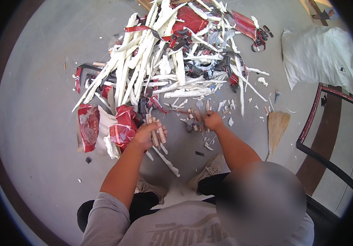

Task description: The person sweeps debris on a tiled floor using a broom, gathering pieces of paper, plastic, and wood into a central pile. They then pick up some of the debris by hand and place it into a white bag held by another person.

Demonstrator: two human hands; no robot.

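Note:
My left hand [145, 135] is closed around a bundle of several short wooden sticks [161, 134], whose ends show past the fingers. To its right, low over the floor, my right hand [214, 120] has its fingers pressed together at a short wooden stick [208, 105]; the fingertips are partly hidden. Beside those fingers lies a small heap of wooden pieces and dark scraps [192, 123]. Just beyond both hands rises a big pile of long white foam strips [139, 61], mixed with red wrapping [191, 20] and black bits.
Crumpled red packaging [124, 128] lies left of my left hand. A straw hand broom [278, 125] rests on the grey floor to the right. Farther right are a full white sack [320, 55] and a black-and-red frame [307, 123]. My shoes [209, 172] stand close below the hands.

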